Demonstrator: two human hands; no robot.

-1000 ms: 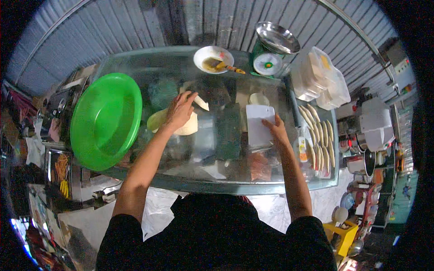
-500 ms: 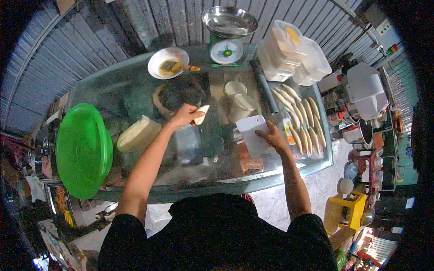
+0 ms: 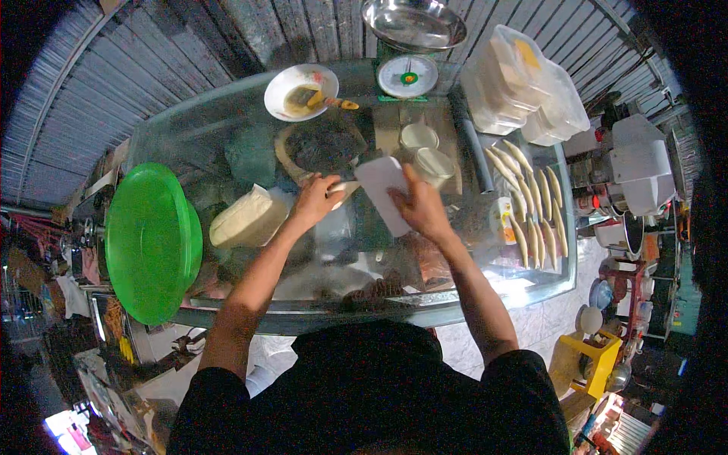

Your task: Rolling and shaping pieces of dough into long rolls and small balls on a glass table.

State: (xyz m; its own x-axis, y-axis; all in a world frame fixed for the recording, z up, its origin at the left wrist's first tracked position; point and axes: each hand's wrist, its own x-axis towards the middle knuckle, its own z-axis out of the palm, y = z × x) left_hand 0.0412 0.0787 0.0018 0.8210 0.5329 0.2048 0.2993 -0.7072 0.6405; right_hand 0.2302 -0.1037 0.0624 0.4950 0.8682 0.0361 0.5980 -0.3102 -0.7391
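My left hand is closed around a small pale piece of dough above the middle of the glass table. Close to the right of that piece, a white flat dough scraper stands tilted, gripped in my right hand. Its left edge comes near the dough; whether they touch I cannot tell. A larger slab of dough lies on the glass to the left of my left forearm. Several long, thin rolled dough sticks rest in rows at the right end of the table.
At the back are a white bowl with yellowish liquid and a brush, and a dial scale with a metal pan. Stacked plastic containers and a dark rod are back right. A green basin stands left.
My right hand has brought the scraper leftward, close to the dough in my left hand. The dough piece now lies lower and more level. The whole view has shifted slightly.
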